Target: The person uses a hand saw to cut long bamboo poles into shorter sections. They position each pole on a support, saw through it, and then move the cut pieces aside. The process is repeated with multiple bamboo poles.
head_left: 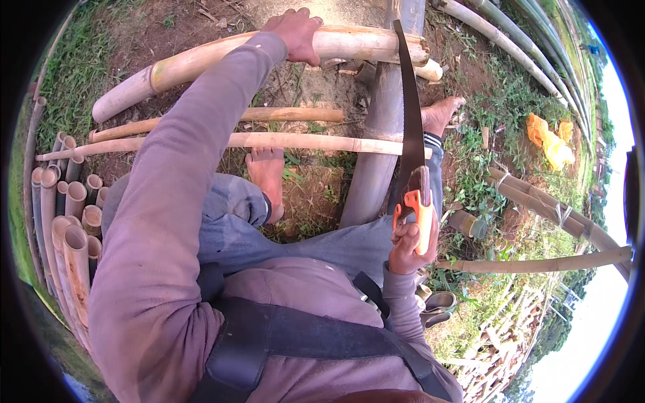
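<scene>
My left hand (295,37) rests over a thick, pale bamboo pole (201,62), its fingers wrapped down around it. The pole lies crosswise at the far side, and its right end sits on a thick grey bamboo log (369,178). In my right hand (411,250) is the orange handle of a handsaw (412,127). Its long dark blade points away from me and passes across the pole near that right end. Whether the teeth touch the bamboo I cannot tell. Closer to me, two thinner bamboo poles (289,140) lie roughly parallel to the thick one.
Several cut bamboo tubes (76,245) stand bunched at the left. Long green poles (517,47) lie at the far right, beyond a crumpled yellow-orange plastic bag (551,140). Tied bamboo poles (544,201) and a heap of split pieces (507,342) are at right. My bare feet (267,178) flank the log.
</scene>
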Motion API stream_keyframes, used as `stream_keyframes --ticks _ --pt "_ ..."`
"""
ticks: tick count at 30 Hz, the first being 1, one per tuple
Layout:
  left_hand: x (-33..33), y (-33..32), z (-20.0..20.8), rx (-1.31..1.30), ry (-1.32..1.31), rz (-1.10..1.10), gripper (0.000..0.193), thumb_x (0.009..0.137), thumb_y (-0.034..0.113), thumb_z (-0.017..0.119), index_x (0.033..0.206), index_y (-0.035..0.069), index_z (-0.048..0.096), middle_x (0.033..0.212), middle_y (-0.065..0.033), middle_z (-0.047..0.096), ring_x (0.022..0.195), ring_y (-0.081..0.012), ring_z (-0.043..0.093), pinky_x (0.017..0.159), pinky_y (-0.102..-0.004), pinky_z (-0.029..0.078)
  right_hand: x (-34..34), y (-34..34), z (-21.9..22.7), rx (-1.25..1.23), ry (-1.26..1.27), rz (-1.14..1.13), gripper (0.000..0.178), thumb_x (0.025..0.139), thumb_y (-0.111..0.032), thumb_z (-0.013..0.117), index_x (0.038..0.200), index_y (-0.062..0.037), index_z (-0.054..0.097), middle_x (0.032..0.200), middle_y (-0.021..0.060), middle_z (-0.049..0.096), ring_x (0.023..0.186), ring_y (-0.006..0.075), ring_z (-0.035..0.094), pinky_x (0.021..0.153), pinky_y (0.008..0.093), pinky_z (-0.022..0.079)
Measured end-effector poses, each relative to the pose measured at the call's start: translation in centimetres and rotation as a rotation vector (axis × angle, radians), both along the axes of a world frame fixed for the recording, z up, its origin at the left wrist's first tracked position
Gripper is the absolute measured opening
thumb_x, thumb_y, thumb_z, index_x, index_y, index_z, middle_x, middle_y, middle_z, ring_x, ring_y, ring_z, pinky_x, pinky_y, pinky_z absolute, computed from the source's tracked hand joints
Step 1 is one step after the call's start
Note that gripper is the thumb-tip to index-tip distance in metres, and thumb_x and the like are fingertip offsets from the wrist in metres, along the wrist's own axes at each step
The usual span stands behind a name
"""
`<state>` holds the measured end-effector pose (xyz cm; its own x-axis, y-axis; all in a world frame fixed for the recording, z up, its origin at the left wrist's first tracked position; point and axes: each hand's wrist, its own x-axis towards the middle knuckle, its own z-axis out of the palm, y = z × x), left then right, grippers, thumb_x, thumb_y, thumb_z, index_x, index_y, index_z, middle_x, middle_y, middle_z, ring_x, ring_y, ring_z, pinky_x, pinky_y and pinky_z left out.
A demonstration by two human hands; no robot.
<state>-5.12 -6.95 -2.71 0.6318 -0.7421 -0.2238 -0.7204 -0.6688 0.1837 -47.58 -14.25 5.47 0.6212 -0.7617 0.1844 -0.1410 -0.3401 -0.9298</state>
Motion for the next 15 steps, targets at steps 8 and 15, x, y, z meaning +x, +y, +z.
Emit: stream_keyframes --ticks 8,15 --pt "0.1 -0.4 0.8 -0.021 -0.035 -0.016 0.093 0.067 0.048 0.085 0.149 0.014 0.058 0.138 -0.0156 0.057 0.13 -0.0339 0.059 0.105 -0.0502 0.055 13.7 -6.5 -2.2 -0.078 -0.026 0.034 0.038 0.104 -0.011 0.064 0.138 0.0054 0.06 0.103 0.0064 0.072 0.068 0.0073 0.061 0.059 0.0225 0.05" --pt "2.3 -0.1 -3.6 -0.179 -0.164 -0.02 0.062 0.074 0.035 0.081 0.131 0.016 0.065 0.122 -0.0183 0.067 0.11 -0.0395 0.067 0.095 -0.0508 0.056 -1.2 -1.3 -3.0 -0.12 -0.001 0.048 0.05 0.105 -0.025 0.064 0.141 0.0093 0.057 0.126 0.0198 0.071 0.072 0.0107 0.064 0.063 0.0246 0.054"
